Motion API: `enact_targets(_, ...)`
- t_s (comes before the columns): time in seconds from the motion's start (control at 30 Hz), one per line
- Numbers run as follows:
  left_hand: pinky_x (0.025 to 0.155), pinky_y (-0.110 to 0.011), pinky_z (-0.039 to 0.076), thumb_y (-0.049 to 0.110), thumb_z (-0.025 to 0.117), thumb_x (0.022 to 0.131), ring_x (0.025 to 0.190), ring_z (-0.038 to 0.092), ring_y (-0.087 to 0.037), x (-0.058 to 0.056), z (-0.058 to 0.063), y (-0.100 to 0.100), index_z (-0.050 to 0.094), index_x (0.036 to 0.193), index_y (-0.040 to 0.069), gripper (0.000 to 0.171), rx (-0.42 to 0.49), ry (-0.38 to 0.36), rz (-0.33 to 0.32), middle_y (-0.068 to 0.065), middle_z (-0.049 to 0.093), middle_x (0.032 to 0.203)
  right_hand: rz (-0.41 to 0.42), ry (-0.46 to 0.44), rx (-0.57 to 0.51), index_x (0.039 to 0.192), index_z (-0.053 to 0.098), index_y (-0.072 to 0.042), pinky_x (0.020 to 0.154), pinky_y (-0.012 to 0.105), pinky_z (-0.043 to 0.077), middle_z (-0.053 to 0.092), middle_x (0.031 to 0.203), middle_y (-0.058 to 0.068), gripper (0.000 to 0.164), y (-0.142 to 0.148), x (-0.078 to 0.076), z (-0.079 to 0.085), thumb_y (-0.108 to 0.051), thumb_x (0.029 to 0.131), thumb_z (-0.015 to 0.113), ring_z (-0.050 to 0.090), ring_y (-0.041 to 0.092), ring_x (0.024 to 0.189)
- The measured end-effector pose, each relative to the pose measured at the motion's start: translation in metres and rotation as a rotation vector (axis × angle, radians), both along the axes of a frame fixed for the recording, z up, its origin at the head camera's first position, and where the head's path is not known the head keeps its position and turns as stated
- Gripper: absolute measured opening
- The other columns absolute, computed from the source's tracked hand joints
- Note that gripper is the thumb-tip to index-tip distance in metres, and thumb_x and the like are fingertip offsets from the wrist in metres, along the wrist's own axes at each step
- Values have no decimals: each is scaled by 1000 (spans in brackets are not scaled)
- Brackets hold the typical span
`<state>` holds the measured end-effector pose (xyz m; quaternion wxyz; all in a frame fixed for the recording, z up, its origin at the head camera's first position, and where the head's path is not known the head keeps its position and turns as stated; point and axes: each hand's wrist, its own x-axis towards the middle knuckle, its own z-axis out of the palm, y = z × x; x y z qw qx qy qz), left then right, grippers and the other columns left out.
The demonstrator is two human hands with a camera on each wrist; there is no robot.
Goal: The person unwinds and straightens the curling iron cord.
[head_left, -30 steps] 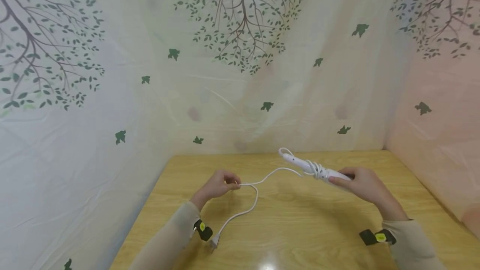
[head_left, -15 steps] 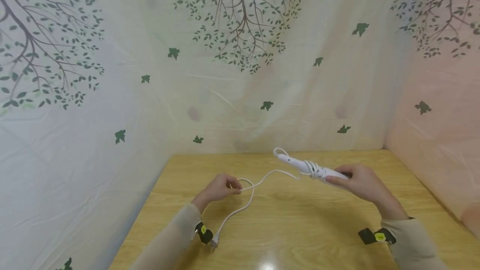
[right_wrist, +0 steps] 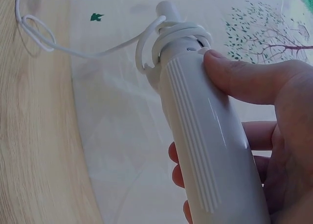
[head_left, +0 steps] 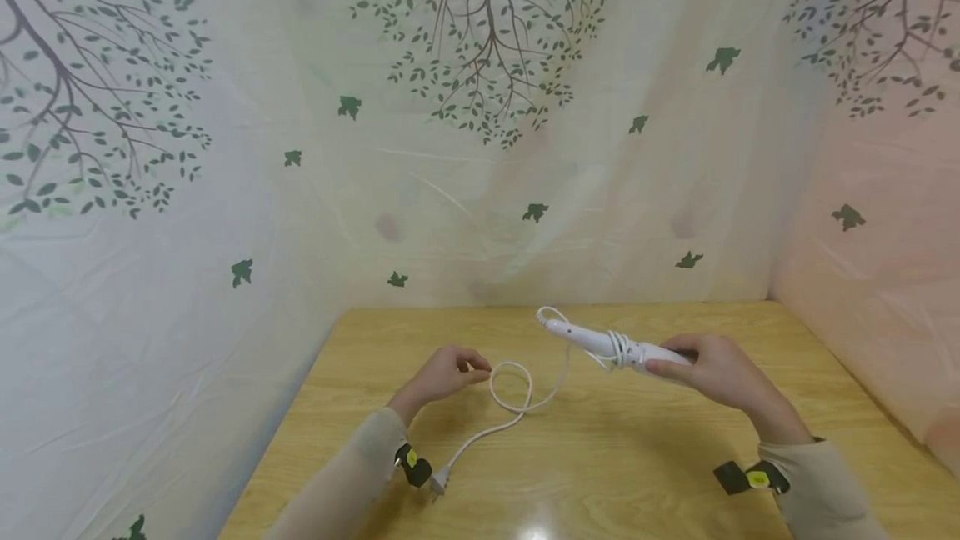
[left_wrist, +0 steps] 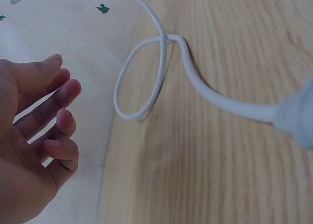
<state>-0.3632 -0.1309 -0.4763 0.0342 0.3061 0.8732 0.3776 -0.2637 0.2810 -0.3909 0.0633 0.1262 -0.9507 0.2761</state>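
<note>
My right hand (head_left: 720, 369) grips a white hair straightener (head_left: 585, 338) by its wider end, above the table. In the right wrist view my thumb lies along one side of its ribbed body (right_wrist: 205, 131), and fingertips show on the other. Several turns of white cord (right_wrist: 178, 34) are wound around its middle. The free cord (head_left: 495, 429) hangs down, crosses itself in one loop and runs to a plug (head_left: 440, 480) near my left wrist. Beside that loop my left hand (head_left: 446, 373) is held with loosely bent fingers; the left wrist view shows nothing between them, apart from the cord loop (left_wrist: 117, 94).
The wooden table (head_left: 615, 482) lies beneath both hands. A pale curtain (head_left: 450, 223) printed with trees and leaves stands behind it and at both sides. A dark wrist device (head_left: 414, 467) is strapped on the left arm, and another (head_left: 738, 477) on the right.
My left hand has let go of the cord, which has dropped into a loop to its right. The right hand has moved the straightener slightly left, and its cord end is now lower.
</note>
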Motion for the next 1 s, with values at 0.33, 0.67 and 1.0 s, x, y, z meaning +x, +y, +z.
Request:
enact_targets(0.33,59,-20,46,22,71,90,72,58,-11,-5,1,30,73,104,11,18,178,-47,-18,-5,71,98,19,18,-18,109,72,-5,59,27,43,70,91,3,46,-4,3,4,-46,87,70,54,13,71)
enact_targets(0.67,52,-18,43,20,72,89,62,54,-6,-5,4,72,71,108,13,20,344,-92,-35,-9,71,106,39,51,-25,107,72,-5,58,25,43,69,88,0,44,-9,5,5,-44,86,71,53,11,69)
enact_targets(1.0,50,-21,42,27,74,87,61,56,-12,-3,9,99,69,115,18,30,353,-119,-13,-7,65,71,43,51,-26,109,71,-5,60,26,44,69,90,1,44,-9,4,5,-43,87,71,54,12,72)
